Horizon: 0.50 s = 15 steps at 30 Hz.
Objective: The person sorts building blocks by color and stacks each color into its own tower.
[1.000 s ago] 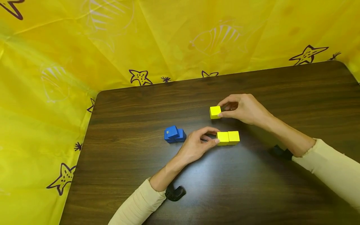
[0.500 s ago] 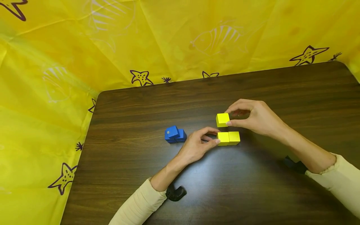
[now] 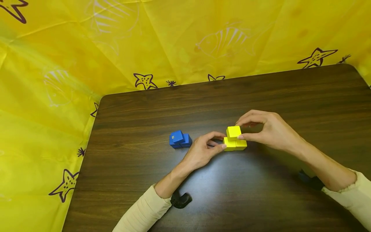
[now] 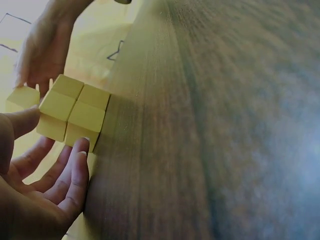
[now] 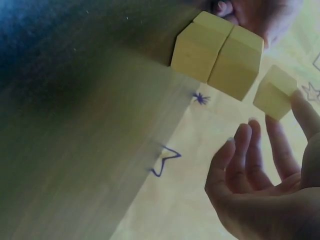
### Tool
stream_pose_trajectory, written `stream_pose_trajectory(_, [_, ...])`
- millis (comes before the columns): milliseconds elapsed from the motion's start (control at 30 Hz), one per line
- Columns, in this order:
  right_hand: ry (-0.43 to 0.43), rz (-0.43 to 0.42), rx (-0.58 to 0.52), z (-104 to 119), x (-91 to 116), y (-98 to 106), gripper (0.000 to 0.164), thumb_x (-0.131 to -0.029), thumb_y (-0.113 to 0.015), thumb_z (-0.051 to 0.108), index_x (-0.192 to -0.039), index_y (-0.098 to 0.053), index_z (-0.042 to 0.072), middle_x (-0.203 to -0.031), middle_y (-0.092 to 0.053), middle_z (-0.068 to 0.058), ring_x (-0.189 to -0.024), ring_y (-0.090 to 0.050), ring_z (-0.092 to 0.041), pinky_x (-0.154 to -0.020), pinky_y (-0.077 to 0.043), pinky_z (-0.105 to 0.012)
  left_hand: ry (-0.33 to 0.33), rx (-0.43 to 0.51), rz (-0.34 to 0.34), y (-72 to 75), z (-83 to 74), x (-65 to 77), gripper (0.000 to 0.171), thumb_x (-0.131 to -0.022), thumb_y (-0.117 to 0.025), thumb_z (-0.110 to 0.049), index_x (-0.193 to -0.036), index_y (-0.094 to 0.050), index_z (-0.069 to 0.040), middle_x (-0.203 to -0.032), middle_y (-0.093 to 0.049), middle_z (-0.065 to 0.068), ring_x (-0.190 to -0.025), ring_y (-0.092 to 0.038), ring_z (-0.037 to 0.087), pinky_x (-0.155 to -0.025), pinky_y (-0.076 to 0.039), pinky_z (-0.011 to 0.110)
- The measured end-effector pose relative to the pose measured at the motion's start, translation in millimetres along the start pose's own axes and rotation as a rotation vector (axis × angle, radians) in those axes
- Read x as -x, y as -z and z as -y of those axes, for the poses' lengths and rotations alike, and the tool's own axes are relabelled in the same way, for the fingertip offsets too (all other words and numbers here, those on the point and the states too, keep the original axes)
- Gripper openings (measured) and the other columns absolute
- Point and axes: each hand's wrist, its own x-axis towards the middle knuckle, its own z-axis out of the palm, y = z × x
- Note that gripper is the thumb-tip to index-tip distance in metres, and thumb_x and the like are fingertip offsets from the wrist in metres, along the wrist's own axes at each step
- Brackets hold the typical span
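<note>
My right hand point(image 3: 271, 132) pinches a yellow cube point(image 3: 233, 132) between thumb and fingers, above a two-layer stack of yellow cubes point(image 3: 241, 145). In the right wrist view a narrow gap separates the held cube point(image 5: 276, 92) from the stack point(image 5: 220, 52). My left hand point(image 3: 201, 149) grips the stack's left end, thumb on the near side and fingers on the far side. Seen from the left wrist, its thumb and fingertips touch the stacked cubes point(image 4: 75, 112). To the left of that hand stands a small pile of blue blocks point(image 3: 180, 140), the top one turned askew.
Everything stands on a dark wood-grain table point(image 3: 139, 122). A yellow cloth point(image 3: 179, 38) with starfish and fish drawings hangs along its back and left edges. A black curved wrist piece point(image 3: 181, 199) shows beneath the left forearm, close to the tabletop.
My right hand has brought its yellow cube nearer and rightward, from behind the stack to a place over it. My left hand keeps its grip in the same spot; the blue pile has not moved.
</note>
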Motion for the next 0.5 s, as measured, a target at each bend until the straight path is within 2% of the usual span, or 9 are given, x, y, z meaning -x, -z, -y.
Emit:
stream_pose_trajectory(233, [0.019, 0.03, 0.008, -2.0, 6.7, -2.4, 0.028, -0.077, -0.088, 0.017, -0.102, -0.075, 0.022, -0.104, -0.066, 0.013, -0.086, -0.066, -0.01, -0.074, -0.055, -0.024, 0.003, 0.009, 0.002, 0.2, 0.1, 0.4, 0.03, -0.094, -0.071, -0.024, -0.124, -0.067, -0.017, -0.117, -0.069, -0.001, -0.09, -0.068, 0.005, -0.077, -0.055, 0.023])
stream_pose_trajectory(500, [0.015, 0.039, -0.047, -3.0, 12.4, -5.4, 0.031, -0.075, -0.088, 0.014, -0.102, -0.074, 0.021, -0.104, -0.067, 0.012, -0.087, -0.066, -0.009, -0.074, -0.056, -0.024, 0.002, -0.001, 0.005, 0.2, -0.5, 0.3, 0.03, -0.095, -0.07, -0.024, -0.124, -0.067, -0.017, -0.116, -0.069, 0.0, -0.09, -0.067, 0.006, -0.077, -0.055, 0.023])
